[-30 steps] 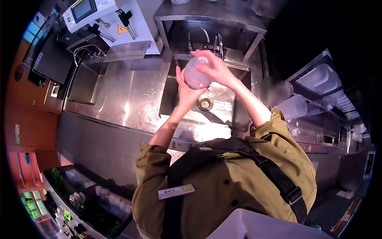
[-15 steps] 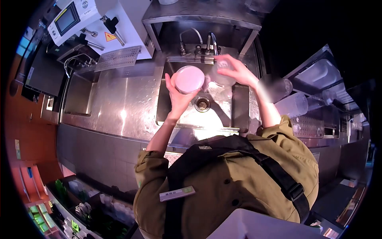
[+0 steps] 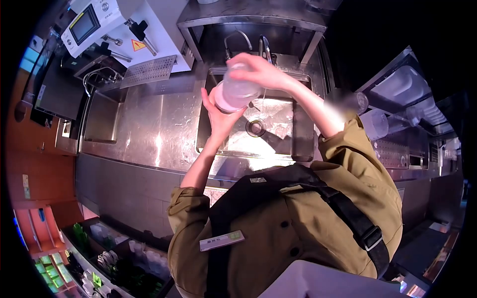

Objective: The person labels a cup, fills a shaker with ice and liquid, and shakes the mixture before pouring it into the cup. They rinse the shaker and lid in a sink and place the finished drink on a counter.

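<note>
My left hand [image 3: 221, 121] is wrapped round a round cup [image 3: 227, 103] with a pale pink top, held above the sink [image 3: 283, 141]. From above, my right hand [image 3: 257, 72] grips a clear, see-through plastic piece shaped like a dome lid or small cup [image 3: 243, 89]. Its wide rim overlaps the top of the cup in this view. The fingers of my right hand curl over its narrower end, and its exact kind cannot be made out.
Behind the sink rises a curved faucet [image 3: 266, 47] under a steel shelf [image 3: 248, 21]. To the left stands a white machine [image 3: 144, 35] with a screen, beside a perforated drip tray [image 3: 148, 71]. Clear plastic containers [image 3: 375, 124] stand on the right.
My right hand has moved left with the clear piece, from over the sink's right side to on top of the cup. My left hand has stayed nearly in place with the cup.
</note>
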Demonstrator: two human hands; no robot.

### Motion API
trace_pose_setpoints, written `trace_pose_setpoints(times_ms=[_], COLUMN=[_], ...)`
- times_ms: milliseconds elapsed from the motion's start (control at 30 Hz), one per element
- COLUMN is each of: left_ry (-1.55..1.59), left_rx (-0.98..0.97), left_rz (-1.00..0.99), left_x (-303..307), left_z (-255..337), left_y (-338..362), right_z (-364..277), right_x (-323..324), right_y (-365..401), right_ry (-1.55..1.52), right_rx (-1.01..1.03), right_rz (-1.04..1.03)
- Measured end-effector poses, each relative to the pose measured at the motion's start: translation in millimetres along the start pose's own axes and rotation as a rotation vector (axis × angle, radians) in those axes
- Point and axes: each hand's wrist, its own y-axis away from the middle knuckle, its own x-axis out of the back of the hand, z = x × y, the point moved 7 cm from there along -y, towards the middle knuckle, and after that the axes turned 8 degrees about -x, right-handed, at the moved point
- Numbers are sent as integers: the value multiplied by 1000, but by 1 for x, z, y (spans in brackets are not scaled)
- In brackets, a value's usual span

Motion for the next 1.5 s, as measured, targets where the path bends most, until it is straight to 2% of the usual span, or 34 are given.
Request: trace_pose_setpoints(times_ms=[267, 433, 533, 600, 667, 733, 800, 833, 867, 933, 967, 1000, 1067, 1133, 1167, 1200, 1267, 1300, 1333, 1400, 1500], left_ry=[12, 9, 61, 48, 67, 125, 105, 99, 92, 98, 100, 101, 100, 54, 65, 48, 9, 34, -11, 81, 94], left_rx=[49, -9, 19, 46, 66, 75, 144, 153, 158, 146, 136, 129, 139, 116, 97, 84, 58, 107, 114, 131, 138], left_rz=[37, 11, 32, 41, 61, 86, 103, 96, 95, 83, 69, 52, 38, 23, 22, 5, -9, 1, 3, 32, 1], left_x=[1, 0, -2, 1, 5, 7, 15, 18, 21, 28, 32, 34, 40, 49, 50, 48, 47, 44, 43, 34, 27], left_z=[1, 3, 0, 0, 2, 11, 13, 16, 18, 28, 32, 37, 43, 42, 44, 44, 47, 48, 46, 45, 41], left_y=[1, 1, 4, 3, 2, -6, -6, -10, -17, -25, -29, -32, -37, -42, -44, -45, -46, -46, -43, -41, -38], right_z=[-12, -26, -19, -8, 26, 124, 251, 286, 302, 316, 324, 325, 333, 320, 313, 275, 192, 162, 120, 45, -31], right_x=[-35, -22, -5, 14, 25, 9, -59, -77, -88, -107, -118, -126, -132, -121, -110, -83, -27, -4, 19, 48, 38], right_y=[-16, -4, 3, 17, 33, 51, 86, 112, 135, 167, 175, 182, 186, 163, 148, 134, 105, 88, 75, 44, 0], right_ry=[351, 669, 698, 667, 573, 213, 770, 710, 652, 574, 612, 608, 509, 346, 285, 220, 19, -111, -173, -269, -177], right_rx=[70, 88, 77, -23, -146, -379, -373, -440, -503, -855, -948, -978, -1011, -873, -772, -764, -553, -422, -273, 11, 154], right_rz=[-79, -217, -241, -187, -127, 31, -144, -51, 42, -58, -158, -207, -121, -26, 171, 271, 468, 491, 507, 409, 99])
